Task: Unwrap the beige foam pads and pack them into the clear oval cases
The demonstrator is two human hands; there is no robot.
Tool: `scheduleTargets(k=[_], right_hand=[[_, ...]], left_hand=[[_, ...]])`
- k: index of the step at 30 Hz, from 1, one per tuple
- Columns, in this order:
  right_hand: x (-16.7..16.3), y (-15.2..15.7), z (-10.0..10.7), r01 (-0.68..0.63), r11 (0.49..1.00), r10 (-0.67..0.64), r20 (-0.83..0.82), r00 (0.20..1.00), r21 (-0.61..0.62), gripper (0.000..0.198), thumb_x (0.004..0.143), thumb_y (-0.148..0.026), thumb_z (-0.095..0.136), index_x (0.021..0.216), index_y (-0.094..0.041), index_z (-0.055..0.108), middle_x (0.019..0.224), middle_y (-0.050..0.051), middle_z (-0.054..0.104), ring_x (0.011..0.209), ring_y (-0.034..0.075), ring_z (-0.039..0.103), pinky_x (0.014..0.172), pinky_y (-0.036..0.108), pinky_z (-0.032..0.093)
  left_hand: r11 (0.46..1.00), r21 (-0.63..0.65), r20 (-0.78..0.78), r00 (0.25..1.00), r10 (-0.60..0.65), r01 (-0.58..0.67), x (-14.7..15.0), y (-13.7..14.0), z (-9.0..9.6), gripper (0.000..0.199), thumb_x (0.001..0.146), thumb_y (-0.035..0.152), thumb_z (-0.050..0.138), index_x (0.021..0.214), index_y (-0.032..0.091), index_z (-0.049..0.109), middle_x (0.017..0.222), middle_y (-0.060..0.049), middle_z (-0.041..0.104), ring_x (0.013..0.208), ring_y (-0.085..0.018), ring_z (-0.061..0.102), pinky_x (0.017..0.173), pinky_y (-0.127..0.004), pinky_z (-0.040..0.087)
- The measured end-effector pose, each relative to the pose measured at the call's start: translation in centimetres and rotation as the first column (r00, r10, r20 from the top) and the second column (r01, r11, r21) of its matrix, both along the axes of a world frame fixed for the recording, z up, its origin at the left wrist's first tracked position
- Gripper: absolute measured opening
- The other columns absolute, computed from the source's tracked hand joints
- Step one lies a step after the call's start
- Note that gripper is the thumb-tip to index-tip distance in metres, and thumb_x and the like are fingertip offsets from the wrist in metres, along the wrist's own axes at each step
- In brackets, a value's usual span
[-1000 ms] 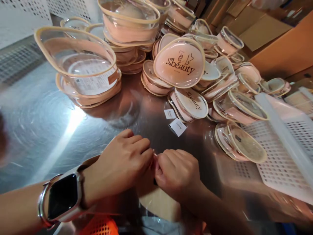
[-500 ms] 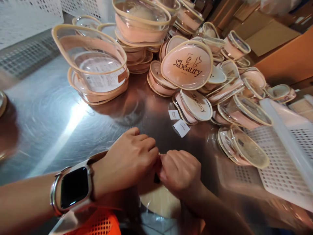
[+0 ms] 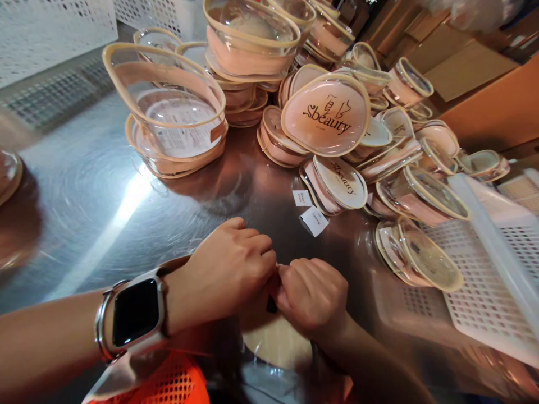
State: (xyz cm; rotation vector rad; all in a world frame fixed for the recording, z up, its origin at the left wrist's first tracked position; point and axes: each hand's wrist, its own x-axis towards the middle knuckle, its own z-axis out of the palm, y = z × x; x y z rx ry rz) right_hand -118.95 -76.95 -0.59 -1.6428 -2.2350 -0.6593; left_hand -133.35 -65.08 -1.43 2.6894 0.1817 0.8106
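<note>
My left hand (image 3: 233,269), with a watch and a bracelet on its wrist, is closed, knuckles up, low in the middle of the view. Against its fingertips, my right hand (image 3: 314,297) is closed in a pinch. What the fingers grip is hidden beneath them. A small dark tab (image 3: 272,304) shows between the hands. Just below them is a cream rounded piece (image 3: 278,341) with clear plastic along its edge, partly covered by the hands. Two white labels lie ahead of my hands, the closer label (image 3: 314,221) beside a clear, peach-trimmed cosmetic bag (image 3: 341,182).
Several more clear cosmetic bags (image 3: 326,120) are heaped across the back of the metal table (image 3: 236,196). A large open bag (image 3: 168,112) stands at back left. White perforated baskets (image 3: 475,280) are at right and back left; an orange basket (image 3: 164,381) is at the bottom edge.
The view has shifted slightly, so the bags and left wrist appear a little farther right. Both hands keep the same closed, fingertip-to-fingertip pose.
</note>
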Motion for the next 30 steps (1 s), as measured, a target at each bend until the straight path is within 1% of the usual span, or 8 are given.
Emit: scheduleTargets(k=[4,9,12,17,20,24,27,30], right_hand=[[-0.1,0.1,0.0,0.025,1.0,-0.024,0.015,1.0,-0.016,0.038,0.094,-0.008,0.049,0.059,-0.022,0.044,0.049,-0.001,0.04,0.052,0.017,0.032,0.054,0.036,0.021],[0.1,0.4,0.0,0.055,0.994,-0.055,0.003,0.998,-0.092,0.04,0.097,-0.007,0.037,0.061,-0.022,0.046,0.052,-0.001,0.045,0.052,0.017,0.037,0.054,0.034,0.025],[0.6,0.9,-0.3,0.07,0.989,-0.077,-0.045,0.996,-0.133,0.038,0.098,-0.009,0.037,0.064,-0.021,0.05,0.054,0.0,0.049,0.053,0.016,0.041,0.055,0.033,0.028],[1.9,1.7,-0.4,0.028,0.974,-0.067,-0.169,0.983,-0.224,0.026,0.103,-0.02,0.041,0.092,-0.015,0.064,0.077,0.005,0.065,0.072,0.018,0.057,0.066,0.031,0.039],[2.9,2.2,-0.3,-0.126,0.957,0.064,-0.233,0.97,-0.263,0.024,0.101,-0.019,0.044,0.091,-0.015,0.065,0.083,0.006,0.067,0.08,0.019,0.057,0.073,0.032,0.043],[4.1,2.4,-0.2,-0.306,0.894,0.207,-0.302,0.931,-0.329,0.021,0.1,-0.02,0.048,0.088,-0.015,0.065,0.082,0.006,0.067,0.081,0.019,0.057,0.074,0.032,0.044],[4.5,2.4,0.0,-0.349,0.847,0.198,-0.371,0.907,-0.401,0.022,0.101,-0.022,0.048,0.089,-0.016,0.066,0.084,0.005,0.069,0.081,0.017,0.058,0.074,0.031,0.044],[4.8,2.5,0.1,-0.323,0.838,0.122,-0.426,0.897,-0.44,0.022,0.102,-0.025,0.05,0.095,-0.015,0.067,0.086,0.004,0.071,0.081,0.016,0.06,0.075,0.03,0.045]], left_hand=[[1.0,0.021,-0.008,1.0,-0.01,0.01,0.0,-0.1,-0.1,0.022,0.081,0.009,0.064,0.062,0.019,0.058,0.06,0.001,0.058,0.054,-0.017,0.047,0.059,-0.035,0.027],[0.998,0.054,-0.011,0.999,-0.038,0.038,0.1,0.0,-0.1,0.026,0.088,0.012,0.059,0.064,0.019,0.054,0.062,0.002,0.057,0.054,-0.016,0.045,0.059,-0.035,0.028],[0.999,0.019,-0.004,0.999,-0.041,0.041,0.0,0.4,0.0,0.025,0.088,0.009,0.056,0.064,0.019,0.055,0.062,0.002,0.056,0.055,-0.016,0.045,0.059,-0.035,0.028],[0.996,-0.089,-0.073,0.997,-0.033,0.026,-0.3,1.2,0.4,0.026,0.087,0.01,0.054,0.063,0.018,0.058,0.061,0.001,0.053,0.056,-0.014,0.043,0.061,-0.035,0.029],[0.981,-0.19,-0.144,0.987,-0.078,0.05,-0.2,1.7,0.6,0.023,0.085,0.013,0.057,0.063,0.017,0.059,0.062,0.002,0.053,0.056,-0.012,0.045,0.062,-0.033,0.032],[0.947,-0.31,-0.219,0.963,-0.159,0.086,0.1,2.7,0.8,0.018,0.082,0.016,0.062,0.064,0.017,0.066,0.064,0.002,0.057,0.058,-0.011,0.049,0.061,-0.03,0.033],[0.916,-0.394,-0.273,0.942,-0.196,0.076,0.1,3.8,0.7,0.019,0.087,0.022,0.063,0.071,0.016,0.072,0.069,-0.001,0.063,0.063,-0.012,0.054,0.06,-0.027,0.034],[0.837,-0.545,-0.352,0.89,-0.291,0.058,-0.1,5.2,0.2,0.019,0.09,0.03,0.064,0.092,0.016,0.075,0.08,-0.003,0.072,0.068,-0.013,0.059,0.061,-0.025,0.037]])
